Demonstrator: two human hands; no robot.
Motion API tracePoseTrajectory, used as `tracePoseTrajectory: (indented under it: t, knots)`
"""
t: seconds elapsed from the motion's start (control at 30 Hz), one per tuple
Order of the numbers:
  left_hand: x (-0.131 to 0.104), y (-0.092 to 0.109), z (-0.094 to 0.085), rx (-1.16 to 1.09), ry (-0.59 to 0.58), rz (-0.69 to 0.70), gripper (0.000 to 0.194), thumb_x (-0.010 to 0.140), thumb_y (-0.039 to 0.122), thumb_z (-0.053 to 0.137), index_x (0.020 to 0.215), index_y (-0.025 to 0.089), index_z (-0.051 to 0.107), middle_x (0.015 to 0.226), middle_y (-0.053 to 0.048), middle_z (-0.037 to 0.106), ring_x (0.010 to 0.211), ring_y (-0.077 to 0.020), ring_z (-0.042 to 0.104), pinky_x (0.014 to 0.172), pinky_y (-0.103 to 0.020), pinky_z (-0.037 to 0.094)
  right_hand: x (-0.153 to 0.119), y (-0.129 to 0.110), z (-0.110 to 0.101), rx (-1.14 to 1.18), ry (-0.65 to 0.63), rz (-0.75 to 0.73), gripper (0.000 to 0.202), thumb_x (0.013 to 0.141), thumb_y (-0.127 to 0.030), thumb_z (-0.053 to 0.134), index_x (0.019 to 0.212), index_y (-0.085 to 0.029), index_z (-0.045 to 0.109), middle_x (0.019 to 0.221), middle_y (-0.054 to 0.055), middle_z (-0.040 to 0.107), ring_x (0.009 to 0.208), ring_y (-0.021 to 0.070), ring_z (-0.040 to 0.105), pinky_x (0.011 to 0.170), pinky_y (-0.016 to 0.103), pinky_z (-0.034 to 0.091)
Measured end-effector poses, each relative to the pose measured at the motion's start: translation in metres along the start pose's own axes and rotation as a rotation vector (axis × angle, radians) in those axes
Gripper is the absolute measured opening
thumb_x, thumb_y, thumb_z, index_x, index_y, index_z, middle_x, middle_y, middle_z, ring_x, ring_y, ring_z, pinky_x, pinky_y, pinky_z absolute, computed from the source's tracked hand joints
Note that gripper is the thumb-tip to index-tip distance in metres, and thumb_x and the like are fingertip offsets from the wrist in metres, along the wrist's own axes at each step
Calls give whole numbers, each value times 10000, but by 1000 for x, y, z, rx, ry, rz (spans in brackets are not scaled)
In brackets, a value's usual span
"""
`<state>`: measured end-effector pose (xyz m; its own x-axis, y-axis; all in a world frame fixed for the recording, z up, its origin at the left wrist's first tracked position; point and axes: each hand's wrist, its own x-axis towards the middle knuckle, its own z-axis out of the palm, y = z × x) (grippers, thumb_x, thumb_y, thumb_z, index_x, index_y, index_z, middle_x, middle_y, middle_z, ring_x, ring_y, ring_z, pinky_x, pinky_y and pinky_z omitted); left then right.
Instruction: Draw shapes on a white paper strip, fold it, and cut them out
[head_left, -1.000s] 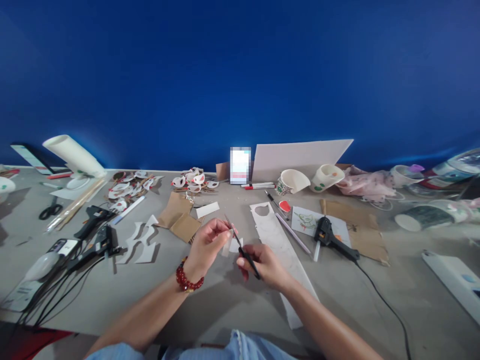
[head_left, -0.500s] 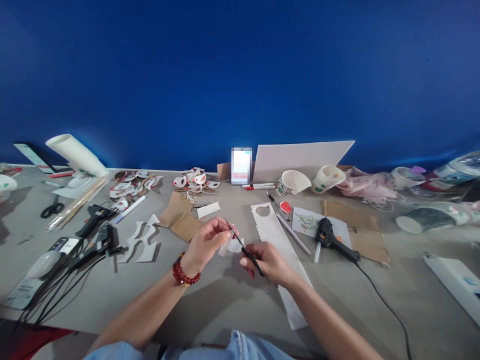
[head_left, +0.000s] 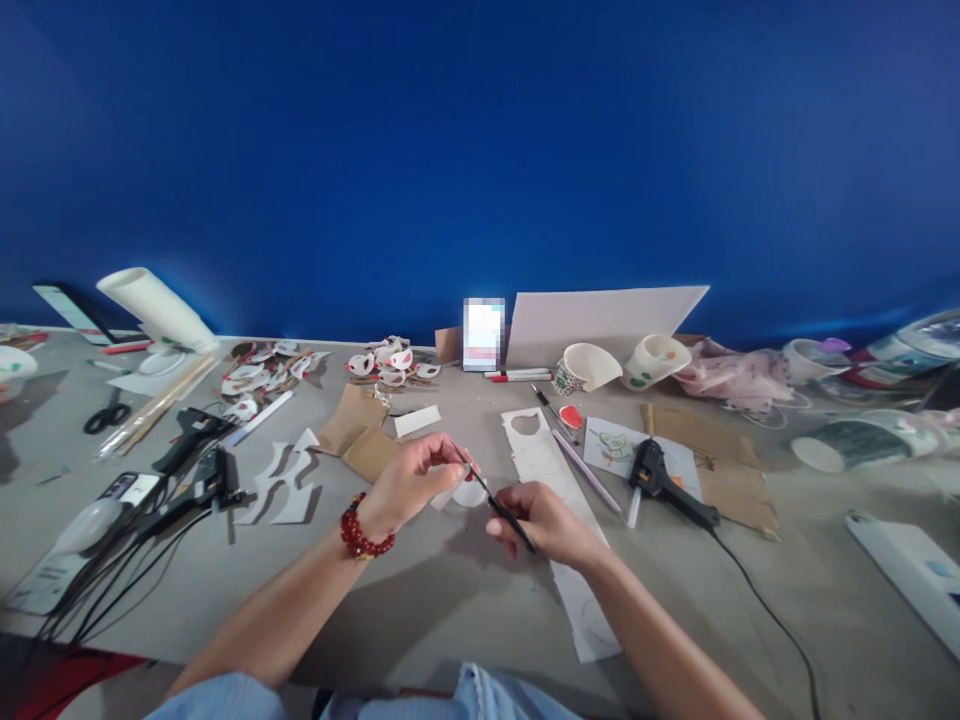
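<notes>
In my right hand [head_left: 544, 522] is a pair of black-handled scissors [head_left: 512, 522], with the blades pointing up and left. The blade tips lie at the fingertips of my left hand [head_left: 414, 482], which wears a dark red bead bracelet. My left thumb and fingers pinch a small red piece [head_left: 469, 472], mostly hidden by the fingers and blades. Below the blades, a round white paper piece [head_left: 470, 493] rests on the table. A long white paper strip [head_left: 551, 495] with a round hole lies beside and partly under my right hand.
Glue guns [head_left: 664, 478] with cords lie on both sides. Wavy white cutouts [head_left: 289, 482] and brown cardboard [head_left: 360, 425] are at left. Several small white-and-red birds [head_left: 391, 360] sit farther back. Paper cups [head_left: 585, 367], a white board [head_left: 600, 325] and a bright phone [head_left: 484, 335] stand along the blue wall.
Both hands stay close together. The scissors and my right hand have shifted slightly right and down, and more of the round white piece shows under the blades.
</notes>
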<state>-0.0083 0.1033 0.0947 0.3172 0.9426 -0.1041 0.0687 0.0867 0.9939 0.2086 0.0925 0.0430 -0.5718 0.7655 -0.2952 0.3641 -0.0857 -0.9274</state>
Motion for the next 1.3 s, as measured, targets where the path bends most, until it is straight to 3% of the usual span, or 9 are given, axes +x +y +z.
tracePoseTrajectory:
  t: [0.33,0.6,1.1,1.3]
  knots:
    - [3,1,0,1,-23,-1,96,790,224,621,733,169,565,901,-88,720,826,-183,632,729,-273,456,0,5,-1,14,-19,-26,509,777,-628,645,575,-171,548,522,-15,608,464,93,442,468,203,281]
    - [3,1,-2,42,-55,16,87,808,249,613,799,163,622,886,-84,725,832,-193,637,735,-284,458,0,4,-1,34,-68,-34,537,796,-666,596,592,-172,547,526,-6,626,455,91,444,456,200,274]
    - [8,7,-4,72,-68,4,72,787,221,624,794,162,665,901,-83,742,795,-186,644,670,-257,472,1,5,-4,-4,-19,-40,525,775,-645,637,566,-177,521,505,-13,596,457,99,459,460,205,297]
    - [11,1,-7,96,-85,-7,73,771,204,630,800,157,679,884,-94,747,824,-206,662,718,-284,496,2,8,-6,-36,-16,-40,510,770,-626,657,569,-180,512,510,-12,601,448,95,440,457,208,297]
